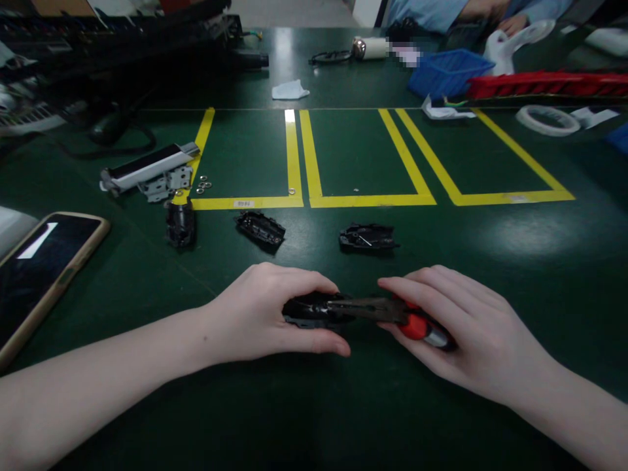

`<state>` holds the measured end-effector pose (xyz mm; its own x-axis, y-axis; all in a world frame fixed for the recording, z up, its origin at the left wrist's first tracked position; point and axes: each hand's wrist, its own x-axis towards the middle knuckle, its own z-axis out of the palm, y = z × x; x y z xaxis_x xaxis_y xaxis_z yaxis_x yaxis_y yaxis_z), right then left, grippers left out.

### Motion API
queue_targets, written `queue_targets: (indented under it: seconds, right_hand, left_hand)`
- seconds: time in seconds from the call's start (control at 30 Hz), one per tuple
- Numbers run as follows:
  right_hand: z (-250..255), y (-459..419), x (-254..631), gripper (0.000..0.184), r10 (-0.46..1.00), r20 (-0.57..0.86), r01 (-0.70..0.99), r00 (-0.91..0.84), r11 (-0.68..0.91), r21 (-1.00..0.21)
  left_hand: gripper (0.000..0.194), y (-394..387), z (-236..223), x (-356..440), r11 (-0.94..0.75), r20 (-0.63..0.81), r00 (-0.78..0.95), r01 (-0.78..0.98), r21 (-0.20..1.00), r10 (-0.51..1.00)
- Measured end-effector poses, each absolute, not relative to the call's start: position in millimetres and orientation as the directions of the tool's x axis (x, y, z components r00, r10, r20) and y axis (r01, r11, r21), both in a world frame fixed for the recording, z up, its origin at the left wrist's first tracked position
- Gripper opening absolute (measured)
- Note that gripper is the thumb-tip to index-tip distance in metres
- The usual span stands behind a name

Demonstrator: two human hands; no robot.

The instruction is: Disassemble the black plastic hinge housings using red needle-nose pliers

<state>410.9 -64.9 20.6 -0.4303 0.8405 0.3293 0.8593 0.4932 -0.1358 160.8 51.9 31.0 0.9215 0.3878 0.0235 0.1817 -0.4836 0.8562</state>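
Observation:
My left hand [265, 314] grips a black plastic housing [309, 313] between thumb and fingers, low over the green table. Wrapped round the red and black handles of long-nosed pliers [373, 309] is my right hand [456, 327]. The pliers point left, and their jaw tips are at the inside of the housing; whether they pinch a part there is too small to tell. Beyond my hands lie more black housings: one upright at left [180, 224], one tilted in the middle [261, 229], and one to the right [369, 237] with a thin metal pin in it.
Yellow tape [373, 201] marks off rectangles on the table. Several small metal rings [202, 185] lie near a silver-edged part [150, 167]. A phone [44, 268] is at left. Farther back are a blue basket [449, 73], a tape roll [548, 121] and another person's hand [513, 25].

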Motion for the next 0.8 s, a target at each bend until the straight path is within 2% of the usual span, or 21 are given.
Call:
queue_targets:
  seconds: [0.33,0.6,0.8]
  right_hand:
    - [18.4,-65.7,412.1,0.034,0.855,0.303,0.87,-0.422,0.475,-0.131]
    - [20.2,-65.9,411.6,0.034,0.87,0.297,0.863,-0.393,0.461,-0.206]
    - [20.0,-67.5,412.2,0.034,0.874,0.275,0.865,-0.401,0.46,-0.202]
  left_hand:
    - [0.042,49.3,25.8,159.5,-0.647,0.047,0.914,0.249,0.721,0.404]
    - [0.035,49.8,33.2,161.6,-0.511,-0.014,0.906,0.251,0.822,0.423]
    - [0.036,52.3,33.0,161.2,-0.514,-0.032,0.915,0.255,0.819,0.403]
